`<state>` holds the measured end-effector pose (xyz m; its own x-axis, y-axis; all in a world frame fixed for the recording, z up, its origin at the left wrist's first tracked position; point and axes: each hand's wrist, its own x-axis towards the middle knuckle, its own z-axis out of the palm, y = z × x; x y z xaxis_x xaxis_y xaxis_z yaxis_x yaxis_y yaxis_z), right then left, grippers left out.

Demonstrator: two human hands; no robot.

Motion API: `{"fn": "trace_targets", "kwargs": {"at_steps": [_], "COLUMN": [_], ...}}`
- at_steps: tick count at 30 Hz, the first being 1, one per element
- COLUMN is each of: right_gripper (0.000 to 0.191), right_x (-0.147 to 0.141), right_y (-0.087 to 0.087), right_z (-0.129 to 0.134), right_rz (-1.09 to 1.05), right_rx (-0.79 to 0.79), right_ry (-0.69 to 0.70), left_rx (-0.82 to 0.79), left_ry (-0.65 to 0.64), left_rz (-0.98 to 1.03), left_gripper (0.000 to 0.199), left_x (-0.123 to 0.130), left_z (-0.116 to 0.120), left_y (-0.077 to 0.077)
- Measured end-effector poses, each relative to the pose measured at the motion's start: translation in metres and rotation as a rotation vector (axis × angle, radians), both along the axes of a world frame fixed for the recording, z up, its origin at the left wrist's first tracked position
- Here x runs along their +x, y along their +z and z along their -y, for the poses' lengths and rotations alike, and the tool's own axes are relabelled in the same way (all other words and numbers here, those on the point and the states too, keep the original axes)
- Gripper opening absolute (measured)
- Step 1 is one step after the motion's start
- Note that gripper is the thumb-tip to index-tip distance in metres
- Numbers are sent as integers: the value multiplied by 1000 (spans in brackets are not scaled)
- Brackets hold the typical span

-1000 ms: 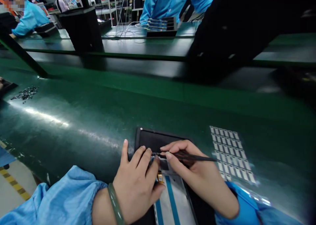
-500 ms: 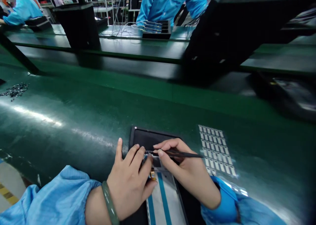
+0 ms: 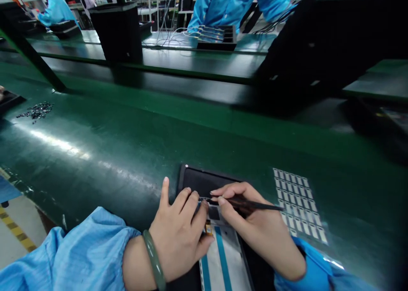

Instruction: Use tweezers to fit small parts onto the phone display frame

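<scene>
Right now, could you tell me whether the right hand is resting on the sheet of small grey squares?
No, the right hand holds dark tweezers over the black device, left of the sheet of squares.

- The left hand [image 3: 178, 235] is covering the left part of the dark tablet [image 3: 204, 181], and its fingertips are hiding the spot where the tweezers [image 3: 245, 204] are meeting the board.
- The right hand [image 3: 258, 227] is concealing the tablet's right edge.
- The bottom edge is cutting off the tablet's lower half and both blue sleeves.
- The small pads on the sticker sheet [image 3: 298, 203] are showing too small to read.
- The scattered dark bits [image 3: 36, 110] at far left are staying unidentifiable.
</scene>
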<state>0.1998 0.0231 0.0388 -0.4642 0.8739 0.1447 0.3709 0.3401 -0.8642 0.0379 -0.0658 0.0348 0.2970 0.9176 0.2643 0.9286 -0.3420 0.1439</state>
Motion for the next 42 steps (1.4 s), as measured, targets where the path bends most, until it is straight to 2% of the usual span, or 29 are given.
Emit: {"fn": "trace_targets", "kwargs": {"at_steps": [7,13,23,34,42], "right_gripper": [7,7,7,4,3], "right_x": [0,-1,-1,-1,-6], "right_y": [0,0,0,5,12], "right_z": [-3,-3,-5,-3,-7], "right_rz": [28,63,85,120,151], "right_rx": [20,55,27,120,127], "right_ry": [6,-3,4,20,48], "left_rx": [0,-14,-19,-16,-19], "left_ry": [-4,-1,7,2,3], "left_rz": [-38,6,26,22,27], "left_gripper": [46,45,46,46,46], "left_x": [2,1,1,1,1], "left_z": [-2,-2,0,-1,0], "left_y": [0,0,-1,-1,1]}}
